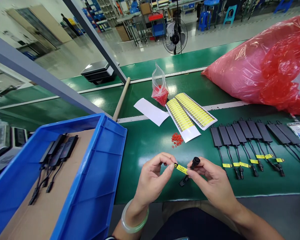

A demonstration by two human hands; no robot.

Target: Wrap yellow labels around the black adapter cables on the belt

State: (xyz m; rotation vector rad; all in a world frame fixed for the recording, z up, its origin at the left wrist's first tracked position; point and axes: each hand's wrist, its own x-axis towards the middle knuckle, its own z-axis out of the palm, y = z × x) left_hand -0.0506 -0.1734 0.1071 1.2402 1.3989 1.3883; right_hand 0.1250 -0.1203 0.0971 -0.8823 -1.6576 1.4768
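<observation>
Over the near part of the green table, my left hand pinches one end of a small yellow label printed "12V". The label stretches across to my right hand, whose thumb touches its other end. Those right fingers are closed round a short black cable with a round connector sticking up. Its lower black end shows between the hands. Just beyond lies a pile of small red rings. Label sheets lie behind the rings, beside a white paper.
Right of my hands lies a row of black adapters with yellow-tagged cables. A blue bin at left holds several more adapters. A bag of red pieces stands behind; a big red plastic bag fills the back right.
</observation>
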